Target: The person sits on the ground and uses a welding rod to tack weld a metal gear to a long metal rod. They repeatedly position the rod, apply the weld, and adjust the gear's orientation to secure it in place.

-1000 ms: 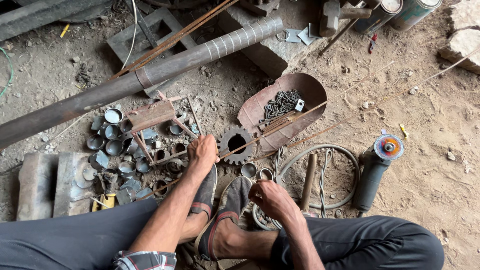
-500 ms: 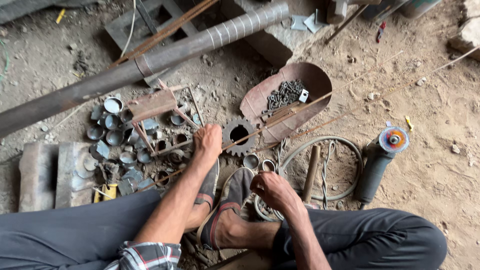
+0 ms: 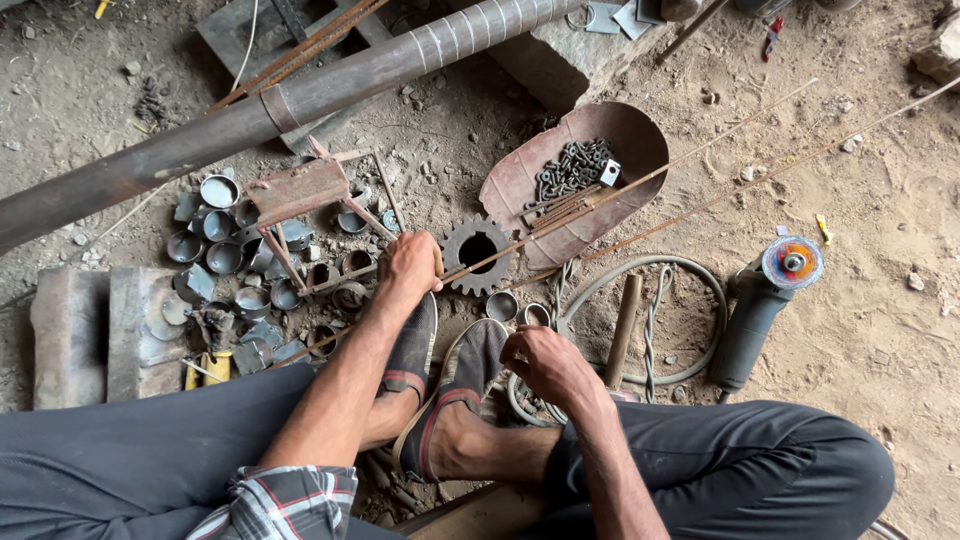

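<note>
- Rusty toothed steel sprocket (image 3: 476, 256) with a round centre hole lay flat on the dirt floor (image 3: 880, 330), just in front of the person's shoes and just below the rusty scoop-shaped metal pan (image 3: 545, 185).
- Left hand (image 3: 408, 268) was curled closed beside the sprocket's left edge, gripping the near end of a thin rusty metal rod (image 3: 640, 182) that ran across the sprocket and the pan, up toward the right.
- Right hand (image 3: 545, 362) hovered low over the right shoe, fingers bent inward; whether it gripped anything could not be told.
- Two short metal rings (image 3: 518, 309) sat on the ground between the hands, near a coil of grey wire (image 3: 690, 290).
- Dark chain links (image 3: 572, 168) were heaped in the pan.
- Many small grey metal cups (image 3: 222, 240) were scattered to the left, around a small rusty angle-iron frame (image 3: 300, 195).
- Long thick steel pipe (image 3: 270, 105) crossed the top of the scene diagonally.
- Teal angle grinder with an orange disc (image 3: 765, 300) lay to the right, well apart from both hands.
- Wooden tool handle (image 3: 624, 320) rested inside the wire coil.
</note>
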